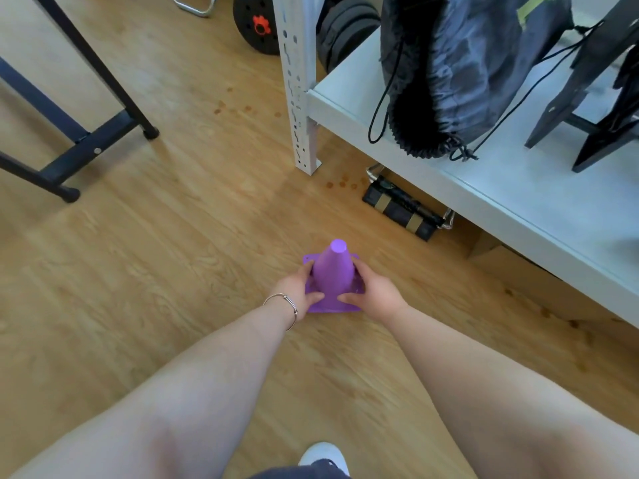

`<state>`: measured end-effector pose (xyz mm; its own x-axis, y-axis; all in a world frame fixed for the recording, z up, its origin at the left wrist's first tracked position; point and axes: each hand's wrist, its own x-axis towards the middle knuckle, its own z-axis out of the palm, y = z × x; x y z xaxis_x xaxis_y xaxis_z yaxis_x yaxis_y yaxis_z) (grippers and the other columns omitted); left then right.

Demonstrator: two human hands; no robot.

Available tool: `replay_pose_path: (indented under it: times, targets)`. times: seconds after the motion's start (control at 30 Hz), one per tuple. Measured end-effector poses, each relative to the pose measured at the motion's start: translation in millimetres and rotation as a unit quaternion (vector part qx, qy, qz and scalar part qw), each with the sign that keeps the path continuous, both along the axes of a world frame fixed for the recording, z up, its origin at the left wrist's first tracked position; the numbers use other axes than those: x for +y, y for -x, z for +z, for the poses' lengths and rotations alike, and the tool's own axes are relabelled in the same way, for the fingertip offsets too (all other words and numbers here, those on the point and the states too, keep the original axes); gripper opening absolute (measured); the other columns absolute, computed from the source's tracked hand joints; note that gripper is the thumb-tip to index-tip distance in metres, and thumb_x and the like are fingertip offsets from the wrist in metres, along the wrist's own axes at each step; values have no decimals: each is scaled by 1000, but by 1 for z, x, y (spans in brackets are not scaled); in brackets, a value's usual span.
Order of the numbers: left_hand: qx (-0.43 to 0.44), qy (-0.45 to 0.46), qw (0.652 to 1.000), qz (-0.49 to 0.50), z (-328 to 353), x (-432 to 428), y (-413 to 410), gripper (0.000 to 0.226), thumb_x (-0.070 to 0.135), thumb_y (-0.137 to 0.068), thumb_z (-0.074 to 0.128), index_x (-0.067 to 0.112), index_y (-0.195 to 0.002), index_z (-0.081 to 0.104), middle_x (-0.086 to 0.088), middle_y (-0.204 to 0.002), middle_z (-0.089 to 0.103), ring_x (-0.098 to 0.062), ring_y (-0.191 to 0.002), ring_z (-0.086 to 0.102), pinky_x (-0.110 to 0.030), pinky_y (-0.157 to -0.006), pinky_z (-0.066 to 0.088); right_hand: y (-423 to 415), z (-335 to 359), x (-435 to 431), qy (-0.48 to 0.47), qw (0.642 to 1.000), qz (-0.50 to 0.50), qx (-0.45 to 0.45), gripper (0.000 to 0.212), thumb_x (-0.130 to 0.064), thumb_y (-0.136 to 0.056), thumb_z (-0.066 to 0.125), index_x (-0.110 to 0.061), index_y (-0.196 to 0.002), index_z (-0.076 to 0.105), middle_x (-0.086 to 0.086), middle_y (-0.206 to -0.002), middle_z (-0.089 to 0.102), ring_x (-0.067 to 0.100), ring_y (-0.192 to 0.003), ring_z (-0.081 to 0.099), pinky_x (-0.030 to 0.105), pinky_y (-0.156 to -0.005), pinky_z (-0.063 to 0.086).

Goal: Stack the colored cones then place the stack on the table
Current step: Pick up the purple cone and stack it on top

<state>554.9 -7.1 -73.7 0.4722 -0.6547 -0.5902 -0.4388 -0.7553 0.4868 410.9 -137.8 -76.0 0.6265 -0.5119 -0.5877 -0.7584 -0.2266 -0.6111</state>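
A purple cone with a square base stands upright over the wooden floor at the centre of the head view. My left hand grips the left side of its base, thumb on top. My right hand grips the right side of the base the same way. Only this purple cone shows; whether others are nested under it is hidden. Whether the base rests on the floor or is just above it cannot be told.
A white metal shelf with a dark drawstring bag runs along the right. A black strapped bundle lies under it. Dark table legs stand at the left, a weight plate at the back.
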Motion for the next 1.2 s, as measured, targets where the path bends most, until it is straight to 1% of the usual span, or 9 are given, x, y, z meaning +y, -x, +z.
replay_pose_path:
  times: [0.1,0.17,0.27,0.4,0.5,0.7,0.87,1.03,1.2]
  targets:
    - [14,3,1000,-3,13,5,11,73,28,-89,64,28,-150,26,-2,-132,59,-30,-113,59,-29,-88,43,18,5,10,-26,999,-29,-31,86,-30,-79,80,-35,-151,32,-7,-129,61,15,-116,57,27,-93,43]
    - [21,12,1000,4,23,7,20,74,27,-87,66,30,-149,27,-1,-133,59,-28,-112,60,-30,-90,45,32,13,14,-41,996,-56,-55,86,-31,-78,81,-39,-150,33,-12,-131,57,12,-115,54,26,-94,41]
    - [34,42,998,14,43,6,39,74,24,-82,71,33,-146,33,2,-134,58,-25,-110,63,-35,-94,49,59,30,15,-35,992,-88,-83,86,-34,-74,83,-44,-146,37,-11,-135,58,14,-119,55,30,-98,45]
    - [28,76,996,-21,76,-7,70,74,23,-73,76,39,-135,39,0,-136,52,-29,-106,62,-44,-94,50,104,63,5,-22,989,-93,-111,87,-39,-69,85,-55,-139,37,-17,-134,57,13,-112,63,41,-94,54]
    - [0,86,995,-53,107,-24,99,75,24,-71,78,41,-131,36,0,-130,54,-29,-98,64,-42,-90,51,141,91,-8,10,988,-81,-127,88,-42,-68,85,-53,-141,36,-16,-138,56,13,-115,62,41,-96,53]
    - [-31,117,986,-111,159,-54,180,78,24,-74,79,36,-135,33,0,-129,55,-28,-95,64,-39,-85,52,230,145,-34,96,985,-61,-130,82,-41,-71,83,-49,-140,39,-6,-132,62,20,-101,67,40,-92,53]
    - [-33,124,980,-152,183,-67,248,76,21,-76,78,29,-137,34,4,-132,54,-17,-84,56,-27,-74,41,303,167,-36,134,981,-63,-124,80,-44,-72,81,-51,-138,38,-6,-127,65,20,-96,66,39,-88,53]
    - [-26,130,975,-179,190,-89,311,76,24,-73,79,34,-134,35,8,-134,54,-19,-90,61,-28,-74,45,372,172,-41,158,976,-99,-111,83,-47,-70,81,-49,-140,37,-5,-128,65,22,-97,65,37,-89,52]
    - [9,157,974,-164,177,-109,384,77,22,-70,81,36,-132,37,10,-133,54,-24,-99,65,-34,-85,51,444,176,-56,160,975,-120,-92,83,-40,-70,83,-45,-141,40,-7,-131,63,20,-99,66,38,-91,53]
